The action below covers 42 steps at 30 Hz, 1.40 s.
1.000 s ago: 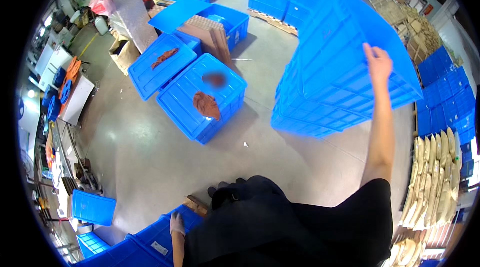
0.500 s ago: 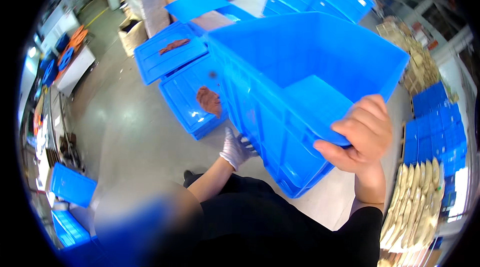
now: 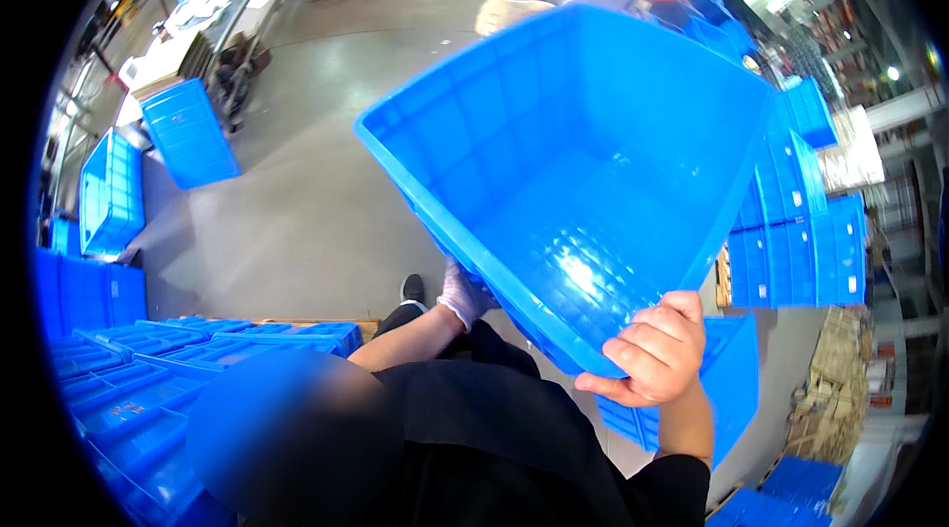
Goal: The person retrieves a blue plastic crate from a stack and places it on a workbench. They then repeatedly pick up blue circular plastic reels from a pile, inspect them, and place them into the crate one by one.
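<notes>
A large blue plastic crate (image 3: 514, 122) hangs tilted in front of me, its open top facing me and its ribbed inside in view. My right hand (image 3: 654, 349), bare, is closed over the crate's near rim, with the thumb on the outside. Down at the crate's left outer side is my left hand (image 3: 465, 298), in a pale glove. It bears against the crate from beneath, and its fingertips are hidden behind the wall. Inside the crate only the shiny floor shows.
Stacked blue crates (image 3: 791, 260) rise at the right, with another blue crate (image 3: 727, 379) below my right hand. Blue lids or crates (image 3: 208, 349) cover a pallet at the lower left. Farther left are a leaning blue panel (image 3: 191, 134) and a cluttered workbench (image 3: 213, 18).
My view has swung left, bringing the blue stack at lower left into sight. The crate has come along in both hands, with its opening tipped more toward me.
</notes>
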{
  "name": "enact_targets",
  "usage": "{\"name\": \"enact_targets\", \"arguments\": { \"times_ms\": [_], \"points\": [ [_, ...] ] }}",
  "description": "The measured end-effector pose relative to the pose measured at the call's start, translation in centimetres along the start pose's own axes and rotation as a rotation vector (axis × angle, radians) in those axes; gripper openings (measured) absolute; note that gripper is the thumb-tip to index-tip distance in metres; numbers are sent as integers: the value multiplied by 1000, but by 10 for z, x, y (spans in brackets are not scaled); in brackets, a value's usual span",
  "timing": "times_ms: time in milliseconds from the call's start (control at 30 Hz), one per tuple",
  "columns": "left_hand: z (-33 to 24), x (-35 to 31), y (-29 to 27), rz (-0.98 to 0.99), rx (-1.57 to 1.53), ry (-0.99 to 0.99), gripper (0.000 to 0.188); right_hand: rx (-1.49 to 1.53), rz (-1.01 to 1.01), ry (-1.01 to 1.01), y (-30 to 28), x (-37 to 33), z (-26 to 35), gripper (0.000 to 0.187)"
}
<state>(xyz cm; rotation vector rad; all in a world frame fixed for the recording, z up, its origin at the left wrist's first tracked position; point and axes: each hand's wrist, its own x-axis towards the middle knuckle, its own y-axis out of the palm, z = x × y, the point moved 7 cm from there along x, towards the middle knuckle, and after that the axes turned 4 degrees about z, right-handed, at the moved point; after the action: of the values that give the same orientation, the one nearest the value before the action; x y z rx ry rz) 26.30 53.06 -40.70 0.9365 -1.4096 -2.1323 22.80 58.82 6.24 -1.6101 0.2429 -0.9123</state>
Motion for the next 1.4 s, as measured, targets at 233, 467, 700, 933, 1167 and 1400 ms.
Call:
{"name": "enact_targets", "arguments": {
  "times_ms": [233, 467, 700, 933, 1167, 1400],
  "points": [
    [-227, -49, 27, -52, -17, 552, 56, 274, 10, -91, 111, 106, -37, 38],
    [-345, -67, -10, -194, -66, 703, 70, 484, 53, -213, 227, 231, -92, 38],
    [-510, -67, 44, -988, 441, 442, 83, 608, 38, -85, 400, 411, -230, 35],
    [-800, -47, 257, -1279, 2003, 1316, 63, 820, 89, 150, 550, 552, -361, 28],
    [-916, 93, 359, -572, 2531, 1091, 34, 833, 119, 355, 589, 622, -450, 27],
    [-947, 162, 292, -583, 2081, 770, 37, 587, 477, 288, 621, 772, -472, 23]
  ]
}}
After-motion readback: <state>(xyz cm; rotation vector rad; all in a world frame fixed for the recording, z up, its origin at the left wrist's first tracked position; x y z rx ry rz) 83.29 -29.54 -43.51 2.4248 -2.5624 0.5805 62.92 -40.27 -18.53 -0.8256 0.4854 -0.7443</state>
